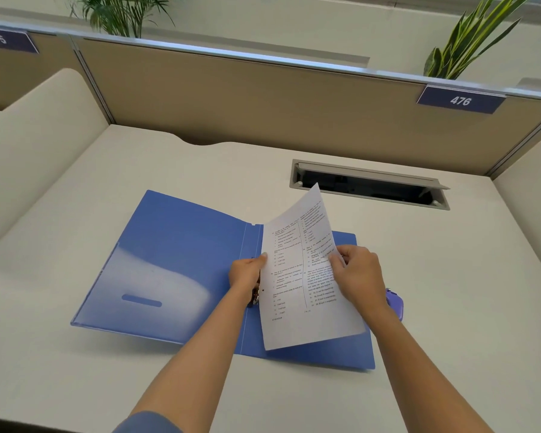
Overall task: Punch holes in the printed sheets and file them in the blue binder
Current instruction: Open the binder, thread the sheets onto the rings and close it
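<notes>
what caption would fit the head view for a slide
Left hand and right hand hold a printed sheet above the open blue binder on a white desk.

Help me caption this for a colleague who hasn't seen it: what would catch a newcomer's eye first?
The blue binder lies open in the middle of the pale desk. Over its right half, the left hand and right hand pinch a printed sheet by its side edges, its far end lifted. A purple hole punch peeks out from behind the right wrist.
</notes>
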Tool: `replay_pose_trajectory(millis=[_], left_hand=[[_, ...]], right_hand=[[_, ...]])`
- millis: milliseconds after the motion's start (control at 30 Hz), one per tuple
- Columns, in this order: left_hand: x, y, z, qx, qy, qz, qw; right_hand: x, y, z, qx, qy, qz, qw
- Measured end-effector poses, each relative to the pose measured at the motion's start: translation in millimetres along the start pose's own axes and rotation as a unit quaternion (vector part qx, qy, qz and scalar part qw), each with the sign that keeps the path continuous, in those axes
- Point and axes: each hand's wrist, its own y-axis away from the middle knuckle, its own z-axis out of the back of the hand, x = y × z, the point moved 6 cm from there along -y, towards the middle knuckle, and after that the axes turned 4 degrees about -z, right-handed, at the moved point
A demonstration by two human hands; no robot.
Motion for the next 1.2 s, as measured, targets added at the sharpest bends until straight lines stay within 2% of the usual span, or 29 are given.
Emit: replay_pose_trajectory(millis=[267,800,1200], left_hand=[[-2,-6,-6,0.039,0.055,0.076,0.995],[6,-15,-2,-0.013,0.066,0.08,0.995],[7,-17,-5,0.06,0.082,0.11,0.989]], right_hand=[[3,-1,0,0.002,-0.029,-0.013,0.999],[17,-4,-6,0.014,-0.058,-0.005,0.998],[16,-5,-5,-0.019,-0.041,0.002,0.999]])
